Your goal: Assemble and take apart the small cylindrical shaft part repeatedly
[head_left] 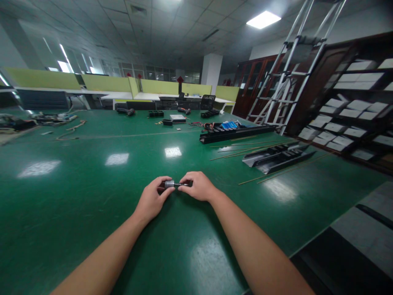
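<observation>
grn tabletop (92, 196) passable L of L hand (152, 199), rods (235, 155) + blk channels (285, 160) block fwd R

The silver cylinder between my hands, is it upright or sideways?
Sideways: the silver cylinder is held with its length running across, from the left hand toward the right hand.

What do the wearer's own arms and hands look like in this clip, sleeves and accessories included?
The left hand and right hand are both bare, without gloves. The left forearm and right forearm are uncovered out to the picture's edge, with no sleeve, watch or bracelet showing. Any small ring would be hard to make out.
</observation>
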Motion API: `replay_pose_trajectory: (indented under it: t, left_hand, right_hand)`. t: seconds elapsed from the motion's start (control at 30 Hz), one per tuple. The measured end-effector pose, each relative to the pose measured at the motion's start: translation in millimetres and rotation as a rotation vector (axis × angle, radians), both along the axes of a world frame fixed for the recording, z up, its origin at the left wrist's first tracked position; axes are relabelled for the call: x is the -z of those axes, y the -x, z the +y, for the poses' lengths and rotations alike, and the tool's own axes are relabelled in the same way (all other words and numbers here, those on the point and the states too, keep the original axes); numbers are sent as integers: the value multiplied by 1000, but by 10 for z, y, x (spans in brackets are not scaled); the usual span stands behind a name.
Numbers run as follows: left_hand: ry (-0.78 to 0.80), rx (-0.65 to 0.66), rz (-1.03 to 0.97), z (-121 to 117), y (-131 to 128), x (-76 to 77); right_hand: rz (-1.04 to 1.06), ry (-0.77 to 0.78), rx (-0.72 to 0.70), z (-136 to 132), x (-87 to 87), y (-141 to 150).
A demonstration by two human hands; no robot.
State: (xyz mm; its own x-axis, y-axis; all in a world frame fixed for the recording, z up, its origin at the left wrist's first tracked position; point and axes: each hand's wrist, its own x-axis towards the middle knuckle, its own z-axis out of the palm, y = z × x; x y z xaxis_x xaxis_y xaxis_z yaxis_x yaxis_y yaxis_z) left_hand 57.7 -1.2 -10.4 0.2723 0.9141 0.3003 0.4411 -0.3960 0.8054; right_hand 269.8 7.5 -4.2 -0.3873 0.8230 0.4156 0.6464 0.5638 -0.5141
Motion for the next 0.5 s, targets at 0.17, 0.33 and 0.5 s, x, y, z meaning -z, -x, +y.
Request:
replay_pose_trajectory:
  t: [0.17, 0.33, 0.5]
  left_hand:
    - [5, -28, -10, 8, 1, -10]
    - [6, -43, -18, 4, 0, -27]
    - [-9, -57, -9, 7, 8, -31]
  right_hand:
    - [15, -3, 16, 2, -4, -33]
    - [30, 24, 38, -3, -22, -57]
    - [46, 35, 54, 7, -16, -75]
